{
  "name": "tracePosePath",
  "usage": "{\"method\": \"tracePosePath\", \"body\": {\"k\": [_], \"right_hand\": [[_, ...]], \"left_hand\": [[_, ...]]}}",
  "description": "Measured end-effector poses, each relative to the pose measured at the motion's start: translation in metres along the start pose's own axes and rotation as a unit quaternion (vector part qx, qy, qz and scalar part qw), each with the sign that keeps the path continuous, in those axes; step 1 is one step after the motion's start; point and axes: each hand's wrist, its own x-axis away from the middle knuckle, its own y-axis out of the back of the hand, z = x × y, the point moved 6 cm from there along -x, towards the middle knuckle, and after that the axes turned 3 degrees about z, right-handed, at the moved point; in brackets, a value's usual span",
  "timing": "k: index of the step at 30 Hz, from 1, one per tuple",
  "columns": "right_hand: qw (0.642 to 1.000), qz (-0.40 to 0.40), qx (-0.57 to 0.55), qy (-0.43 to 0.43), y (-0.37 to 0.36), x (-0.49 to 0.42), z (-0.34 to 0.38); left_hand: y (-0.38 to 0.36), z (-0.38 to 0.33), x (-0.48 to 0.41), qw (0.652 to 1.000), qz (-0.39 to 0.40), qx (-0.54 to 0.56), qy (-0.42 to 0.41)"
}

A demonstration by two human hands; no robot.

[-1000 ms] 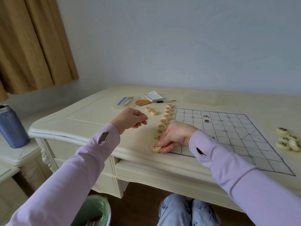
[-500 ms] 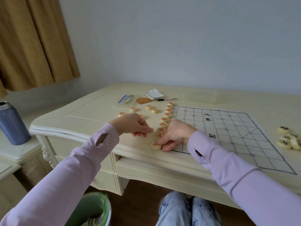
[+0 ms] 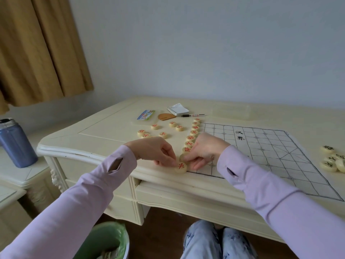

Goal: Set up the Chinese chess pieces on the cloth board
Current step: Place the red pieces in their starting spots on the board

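Note:
The cloth board [image 3: 261,146] lies on the cream table, drawn with a black grid. A row of red-lettered pieces [image 3: 192,136] runs along its left edge. The nearest one, a red chariot piece [image 3: 181,166], sits at the board's near left corner. My left hand [image 3: 158,152] pinches its left edge with curled fingertips. My right hand [image 3: 204,150] curls over the neighbouring piece [image 3: 182,157] in the row, which its fingers mostly hide. Several loose red pieces [image 3: 163,135] lie left of the row. Black-lettered pieces [image 3: 329,161] are heaped at the far right.
Behind the board lie a small notepad [image 3: 178,109], a pen [image 3: 194,115], a brown wooden object [image 3: 165,116] and a colourful card [image 3: 145,114]. A blue bottle [image 3: 15,143] stands on a side table at left. Below the table's edge stands a green bin [image 3: 108,240].
My left hand has moved right and down from the loose pieces to the chariot piece at the corner. My right hand stayed at the near end of the row.

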Motion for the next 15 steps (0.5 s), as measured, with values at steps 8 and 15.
{"method": "tracePosePath", "body": {"k": [8, 15], "right_hand": [[0.991, -0.077, -0.098, 0.050, 0.045, -0.014, 0.027], [0.966, -0.177, -0.157, 0.105, 0.068, -0.054, 0.031]], "left_hand": [[0.079, 0.039, 0.007, 0.935, -0.333, 0.124, 0.019], [0.105, 0.077, 0.003, 0.903, -0.387, 0.166, 0.084]]}}
